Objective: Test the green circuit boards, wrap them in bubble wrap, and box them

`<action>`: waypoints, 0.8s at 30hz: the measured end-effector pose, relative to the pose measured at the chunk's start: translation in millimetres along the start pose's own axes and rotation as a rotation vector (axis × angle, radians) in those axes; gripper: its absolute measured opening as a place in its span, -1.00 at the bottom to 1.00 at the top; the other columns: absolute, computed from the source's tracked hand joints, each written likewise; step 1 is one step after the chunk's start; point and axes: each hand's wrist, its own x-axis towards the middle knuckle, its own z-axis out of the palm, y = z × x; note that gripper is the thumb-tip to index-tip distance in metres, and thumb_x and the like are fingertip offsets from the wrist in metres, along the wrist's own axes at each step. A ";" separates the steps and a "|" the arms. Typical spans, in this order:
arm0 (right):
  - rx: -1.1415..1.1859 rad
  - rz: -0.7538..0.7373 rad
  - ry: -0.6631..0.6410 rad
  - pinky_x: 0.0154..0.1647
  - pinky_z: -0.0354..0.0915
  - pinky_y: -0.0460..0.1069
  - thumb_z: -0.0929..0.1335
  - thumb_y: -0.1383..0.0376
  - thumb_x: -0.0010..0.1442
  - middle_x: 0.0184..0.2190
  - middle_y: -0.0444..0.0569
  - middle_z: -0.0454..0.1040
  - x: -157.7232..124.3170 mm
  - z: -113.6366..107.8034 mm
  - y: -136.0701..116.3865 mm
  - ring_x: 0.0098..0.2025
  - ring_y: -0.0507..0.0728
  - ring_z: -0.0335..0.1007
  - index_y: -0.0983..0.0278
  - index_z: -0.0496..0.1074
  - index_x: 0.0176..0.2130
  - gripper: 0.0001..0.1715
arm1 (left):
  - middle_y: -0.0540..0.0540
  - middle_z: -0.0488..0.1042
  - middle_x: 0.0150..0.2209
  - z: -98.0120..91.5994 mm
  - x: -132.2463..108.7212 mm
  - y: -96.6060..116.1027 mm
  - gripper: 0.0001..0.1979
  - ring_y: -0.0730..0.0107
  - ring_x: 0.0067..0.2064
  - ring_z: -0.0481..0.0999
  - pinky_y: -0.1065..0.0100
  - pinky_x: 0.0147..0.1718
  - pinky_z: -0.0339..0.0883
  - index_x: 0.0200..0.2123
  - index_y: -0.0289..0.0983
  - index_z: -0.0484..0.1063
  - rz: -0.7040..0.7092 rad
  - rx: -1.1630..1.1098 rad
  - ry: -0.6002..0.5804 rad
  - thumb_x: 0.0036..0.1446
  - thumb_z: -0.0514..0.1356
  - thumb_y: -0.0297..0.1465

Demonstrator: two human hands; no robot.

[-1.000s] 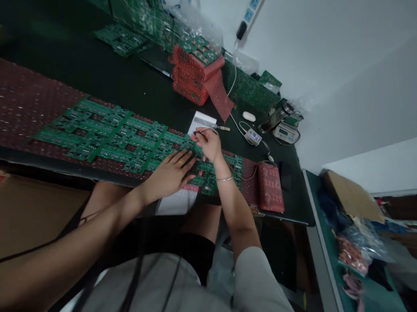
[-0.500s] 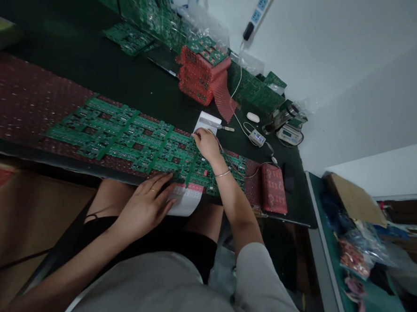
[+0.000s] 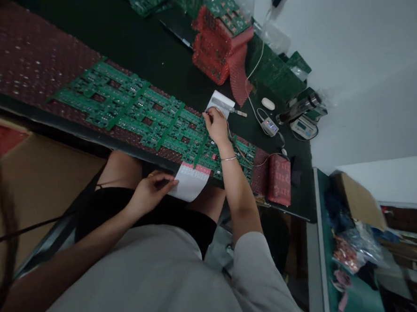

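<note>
My left hand is at the front edge of the bench, thumb and fingers closed on the left edge of a white sheet. That sheet has a pink band along its top and overhangs the bench edge. My right hand is over the far edge of the green circuit boards, fingers pinched together. Anything between those fingertips is too small to make out. Just beyond it lies a white paper with a pen-like item across it. A thin cable passes beside the right wrist.
Pinkish bubble wrap lies under the boards. A red-wrapped bundle stands behind them, and a red packet sits at the right end. Near the wall are a small device with a display, a glass bottle and a white oval item.
My left hand has gone from lying spread over the boards and sheet to pinching the sheet's left edge. The right hand stays pinched near the white paper. The camera view has shifted.
</note>
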 end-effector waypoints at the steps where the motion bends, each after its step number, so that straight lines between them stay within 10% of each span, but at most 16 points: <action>1: 0.000 -0.008 0.005 0.21 0.37 0.15 0.25 0.06 0.58 -0.14 0.07 0.56 -0.4 1.1 2.1 0.01 0.22 0.48 0.20 0.45 -0.10 -0.67 | -0.13 0.57 -0.29 0.7 -0.1 -0.7 -0.41 0.22 -0.27 0.60 0.27 -0.28 0.51 -0.28 -0.23 0.60 -0.004 0.003 -0.018 0.31 0.17 0.19; 13: 0.050 -0.079 0.034 0.23 0.41 0.27 0.12 -0.15 0.57 -0.16 0.10 0.52 -2.1 6.1 13.9 0.05 0.27 0.49 0.24 0.44 -0.09 -0.39 | -0.11 0.53 -0.30 -6.5 -9.1 -3.6 -0.57 0.31 -0.32 0.53 0.37 -0.35 0.42 -0.27 -0.24 0.64 -0.032 0.021 -0.052 0.32 0.21 0.00; 20: 0.081 -0.081 0.048 0.19 0.44 0.28 0.13 -0.18 0.55 -0.20 0.08 0.52 -1.9 7.2 14.2 -0.01 0.26 0.51 0.23 0.44 -0.12 -0.37 | -0.18 0.53 -0.12 -11.6 -6.2 -1.4 -0.60 0.13 -0.09 0.56 0.18 -0.04 0.49 -0.10 -0.19 0.62 0.221 0.285 0.181 0.41 0.18 -0.01; 24: 0.065 -0.081 0.056 0.21 0.42 0.28 0.12 -0.19 0.55 -0.20 0.07 0.52 -1.7 8.8 14.7 -0.01 0.26 0.51 0.22 0.43 -0.13 -0.37 | -0.18 0.58 -0.05 -20.9 14.5 4.7 -0.64 0.09 -0.01 0.54 0.09 0.08 0.41 -0.06 -0.11 0.68 0.344 0.368 0.041 0.44 0.16 -0.06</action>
